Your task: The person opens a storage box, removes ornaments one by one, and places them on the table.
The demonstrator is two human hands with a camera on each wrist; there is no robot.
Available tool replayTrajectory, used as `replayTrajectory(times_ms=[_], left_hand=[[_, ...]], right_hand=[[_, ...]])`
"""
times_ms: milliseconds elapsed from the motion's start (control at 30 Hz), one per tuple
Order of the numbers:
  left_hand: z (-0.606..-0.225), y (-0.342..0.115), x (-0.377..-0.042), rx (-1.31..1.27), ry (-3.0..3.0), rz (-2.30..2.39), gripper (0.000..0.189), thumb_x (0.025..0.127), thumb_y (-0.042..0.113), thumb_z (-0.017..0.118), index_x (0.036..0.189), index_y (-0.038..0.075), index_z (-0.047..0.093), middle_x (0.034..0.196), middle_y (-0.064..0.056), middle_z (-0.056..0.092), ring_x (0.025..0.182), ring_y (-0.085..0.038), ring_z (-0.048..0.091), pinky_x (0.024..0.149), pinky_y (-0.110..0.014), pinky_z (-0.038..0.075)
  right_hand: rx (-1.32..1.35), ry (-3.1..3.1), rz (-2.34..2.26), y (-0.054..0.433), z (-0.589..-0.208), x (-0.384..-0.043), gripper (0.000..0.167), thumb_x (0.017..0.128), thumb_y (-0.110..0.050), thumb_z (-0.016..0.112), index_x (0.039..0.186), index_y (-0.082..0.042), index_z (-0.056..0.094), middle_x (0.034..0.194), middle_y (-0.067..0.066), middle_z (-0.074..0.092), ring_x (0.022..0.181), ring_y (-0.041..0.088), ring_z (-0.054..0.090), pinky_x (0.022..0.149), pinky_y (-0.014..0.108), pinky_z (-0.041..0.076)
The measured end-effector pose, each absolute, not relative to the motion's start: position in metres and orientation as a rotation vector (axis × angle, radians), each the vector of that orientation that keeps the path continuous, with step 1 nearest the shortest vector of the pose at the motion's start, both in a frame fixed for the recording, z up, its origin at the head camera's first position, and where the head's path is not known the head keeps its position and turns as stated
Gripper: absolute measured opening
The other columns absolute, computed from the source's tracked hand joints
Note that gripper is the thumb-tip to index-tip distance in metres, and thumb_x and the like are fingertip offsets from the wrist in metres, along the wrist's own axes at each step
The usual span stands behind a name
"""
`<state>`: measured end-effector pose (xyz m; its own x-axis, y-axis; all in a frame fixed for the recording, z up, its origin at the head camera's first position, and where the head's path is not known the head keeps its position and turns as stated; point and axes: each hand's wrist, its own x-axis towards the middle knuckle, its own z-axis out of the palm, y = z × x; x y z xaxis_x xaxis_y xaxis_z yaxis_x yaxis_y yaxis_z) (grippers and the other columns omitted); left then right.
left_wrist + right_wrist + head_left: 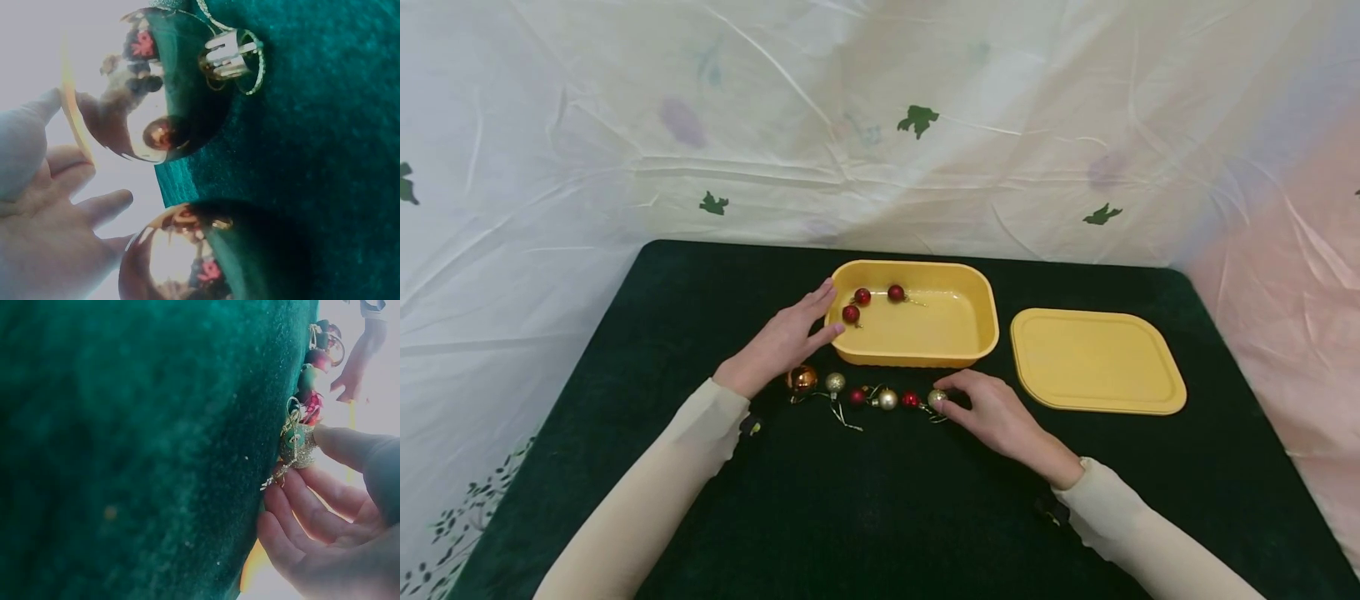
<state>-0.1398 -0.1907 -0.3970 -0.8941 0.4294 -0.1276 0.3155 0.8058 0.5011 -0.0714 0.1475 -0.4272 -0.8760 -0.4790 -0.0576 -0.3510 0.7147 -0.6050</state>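
Observation:
My right hand [997,414] pinches a gold glitter bauble [300,447] between thumb and fingers, at the right end of a row on the table. A gold cord loop hangs from it. With fingers spread, my left hand [786,340] rests against the left wall of a yellow plastic box [917,355]. Three dark red baubles [896,292] lie inside, toward its left and back. Nearest my left wrist are shiny copper baubles [802,379], large in the left wrist view. Between the hands sit another gold glitter bauble [835,382], red baubles [857,397] and a smooth gold bauble [887,399].
To the right of the box lies a flat yellow lid [1099,360]. Dark green cloth [865,517] covers the table. Behind it hangs a pale sheet [820,100] with green leaf shapes.

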Motion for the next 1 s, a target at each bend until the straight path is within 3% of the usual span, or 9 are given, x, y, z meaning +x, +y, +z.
replayTrajectory(times_ms=[233, 533, 767, 1000], left_hand=[[-0.397, -0.190, -0.138, 0.573, 2.756, 0.716, 0.073, 0.110, 0.046, 0.047, 0.166, 0.010, 0.019, 0.174, -0.007, 0.007, 0.157, -0.034, 0.019, 0.125, -0.054, 0.021], [-0.395, -0.190, -0.138, 0.578, 2.773, 0.682, 0.072, 0.110, 0.045, 0.047, 0.165, 0.009, 0.019, 0.174, -0.007, 0.007, 0.157, -0.034, 0.019, 0.125, -0.054, 0.022], [-0.394, -0.191, -0.139, 0.610, 2.764, 0.682, 0.065, 0.112, 0.037, 0.043, 0.164, 0.005, 0.021, 0.173, -0.007, 0.008, 0.157, -0.033, 0.019, 0.126, -0.051, 0.020], [-0.395, -0.192, -0.140, 0.658, 2.778, 0.676, 0.057, 0.114, 0.027, 0.041, 0.163, 0.004, 0.024, 0.173, -0.008, 0.012, 0.157, -0.032, 0.021, 0.126, -0.049, 0.020]], right_hand=[[-0.650, 2.722, -0.886, 0.153, -0.418, -0.063, 0.039, 0.099, -0.034, 0.071, 0.131, -0.012, 0.069, 0.127, 0.007, 0.070, 0.115, 0.025, 0.067, 0.095, 0.050, 0.057], [-0.720, 2.757, -1.082, 0.151, -0.380, -0.056, 0.031, 0.100, -0.028, 0.072, 0.127, -0.013, 0.071, 0.126, 0.002, 0.070, 0.115, 0.021, 0.067, 0.094, 0.051, 0.058], [-0.826, 2.742, -1.220, 0.133, -0.369, -0.066, 0.029, 0.103, -0.026, 0.068, 0.127, -0.010, 0.071, 0.124, 0.001, 0.071, 0.109, 0.019, 0.069, 0.093, 0.051, 0.058], [-0.825, 2.752, -1.269, 0.109, -0.365, -0.089, 0.033, 0.104, -0.029, 0.067, 0.131, -0.011, 0.070, 0.129, 0.004, 0.070, 0.118, 0.022, 0.065, 0.100, 0.049, 0.054]])
